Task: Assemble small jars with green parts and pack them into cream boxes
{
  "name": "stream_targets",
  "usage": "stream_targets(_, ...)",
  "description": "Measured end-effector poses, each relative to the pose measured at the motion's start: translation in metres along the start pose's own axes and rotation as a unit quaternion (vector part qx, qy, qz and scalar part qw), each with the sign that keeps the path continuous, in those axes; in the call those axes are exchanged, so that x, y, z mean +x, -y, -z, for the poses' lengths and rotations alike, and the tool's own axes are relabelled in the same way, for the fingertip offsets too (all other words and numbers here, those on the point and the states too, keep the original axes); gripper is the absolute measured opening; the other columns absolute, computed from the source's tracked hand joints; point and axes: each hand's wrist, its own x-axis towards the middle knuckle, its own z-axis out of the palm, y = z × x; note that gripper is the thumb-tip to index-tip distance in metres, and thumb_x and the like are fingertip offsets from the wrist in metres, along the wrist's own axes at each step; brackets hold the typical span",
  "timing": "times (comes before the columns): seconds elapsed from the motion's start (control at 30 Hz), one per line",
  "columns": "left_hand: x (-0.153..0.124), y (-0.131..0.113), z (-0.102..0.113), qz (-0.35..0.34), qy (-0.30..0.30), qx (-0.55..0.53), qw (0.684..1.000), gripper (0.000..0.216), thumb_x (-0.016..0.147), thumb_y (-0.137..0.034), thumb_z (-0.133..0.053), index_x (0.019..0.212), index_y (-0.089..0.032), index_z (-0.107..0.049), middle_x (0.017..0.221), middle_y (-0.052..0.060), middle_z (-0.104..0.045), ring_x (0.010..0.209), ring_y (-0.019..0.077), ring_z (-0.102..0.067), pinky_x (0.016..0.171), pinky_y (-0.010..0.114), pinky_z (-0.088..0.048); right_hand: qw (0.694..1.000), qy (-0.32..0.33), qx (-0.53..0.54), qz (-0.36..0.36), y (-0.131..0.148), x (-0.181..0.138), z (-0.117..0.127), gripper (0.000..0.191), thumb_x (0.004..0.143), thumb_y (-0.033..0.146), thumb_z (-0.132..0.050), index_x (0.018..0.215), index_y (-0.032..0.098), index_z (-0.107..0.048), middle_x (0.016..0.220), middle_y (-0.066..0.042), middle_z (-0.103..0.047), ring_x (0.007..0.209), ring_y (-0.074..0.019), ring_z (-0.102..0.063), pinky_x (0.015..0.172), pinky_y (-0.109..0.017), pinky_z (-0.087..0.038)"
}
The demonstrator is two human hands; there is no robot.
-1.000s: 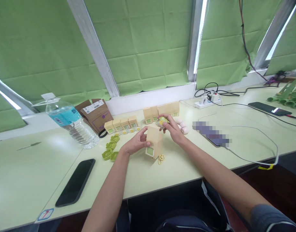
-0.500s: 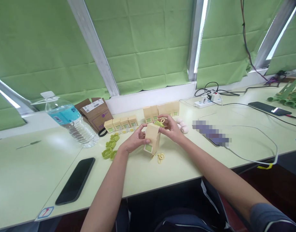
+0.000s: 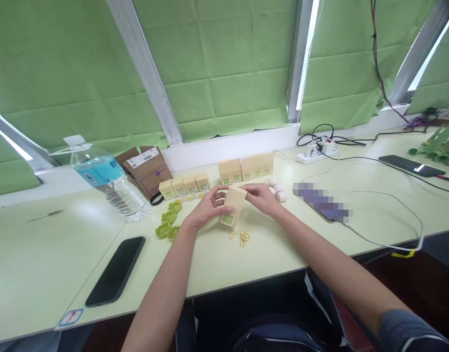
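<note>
A small tan box (image 3: 232, 206) with a green window on its front is held above the pale green table (image 3: 268, 249), tilted with its top toward the window. My left hand (image 3: 206, 210) grips its left side, fingers curled round it. My right hand (image 3: 261, 197) pinches its top right corner. Yellow loops (image 3: 242, 237) lie on the table just under the box. Several green trays (image 3: 167, 224) sit to the left of my left hand.
Rows of tan boxes (image 3: 246, 169) (image 3: 183, 186) stand behind my hands. A water bottle (image 3: 109, 181) and cardboard box (image 3: 145, 169) are at the left, a black phone (image 3: 116, 270) near the front edge. Pink pieces (image 3: 277, 191), a phone, cables and power strip (image 3: 315, 154) lie at the right.
The yellow-green piece in my right hand went into the top of the box and is out of sight. The box has dropped lower and both hands have closed on it.
</note>
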Motion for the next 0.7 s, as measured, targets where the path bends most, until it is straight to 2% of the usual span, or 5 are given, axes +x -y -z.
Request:
stream_targets(0.13,0.001,0.001,0.000,0.006,0.009,0.026,1.000,0.066,0.067,-0.028,-0.087,0.124,-0.024,-0.053,0.123,0.011,-0.061,0.106,0.0251,-0.065,0.087,0.038,-0.054,1.000,0.014,-0.006,-0.013,-0.001,0.001,-0.002,0.029,0.083,0.047,-0.069,0.091,0.020,-0.077,0.089,-0.005,-0.076,0.086,-0.0236,-0.069,0.076,-0.035,-0.055)
stream_targets(0.27,0.001,0.000,-0.002,-0.010,-0.006,0.021,1.000,0.066,0.070,-0.030,-0.085,0.127,-0.024,-0.054,0.126,0.012,-0.061,0.110,0.0266,-0.064,0.091,0.040,-0.052,0.998,-0.051,-0.040,0.014,-0.004,0.002,-0.003,0.028,0.090,0.044,-0.060,0.102,0.022,-0.073,0.102,-0.006,-0.074,0.093,-0.0211,-0.068,0.079,-0.034,-0.055)
stream_targets(0.43,0.003,0.000,-0.004,-0.033,-0.061,0.002,0.998,0.071,0.070,-0.033,-0.085,0.133,-0.023,-0.052,0.128,0.013,-0.062,0.114,0.0284,-0.064,0.094,0.039,-0.051,0.994,-0.091,-0.055,0.014,-0.003,0.002,-0.002,0.027,0.095,0.045,-0.055,0.104,0.022,-0.067,0.103,-0.006,-0.071,0.095,-0.0196,-0.066,0.082,-0.035,-0.056)
stream_targets(0.57,0.007,0.004,-0.005,-0.064,-0.110,-0.035,0.991,0.070,0.069,-0.036,-0.086,0.129,-0.024,-0.051,0.120,0.011,-0.067,0.109,0.0266,-0.067,0.091,0.039,-0.052,0.997,-0.060,-0.050,0.022,0.001,-0.001,-0.003,0.029,0.095,0.048,-0.055,0.111,0.024,-0.062,0.115,-0.007,-0.066,0.102,-0.0203,-0.065,0.087,-0.037,-0.056)
stream_targets(0.7,0.011,0.008,-0.006,-0.096,-0.146,-0.039,0.984,0.060,0.071,-0.040,-0.084,0.121,-0.023,-0.057,0.121,0.011,-0.068,0.106,0.0249,-0.067,0.089,0.037,-0.053,0.998,-0.004,-0.050,0.026,0.000,-0.002,-0.008,0.043,0.088,0.048,-0.066,0.124,0.026,-0.057,0.128,-0.010,-0.060,0.113,-0.0235,-0.062,0.094,-0.042,-0.057)
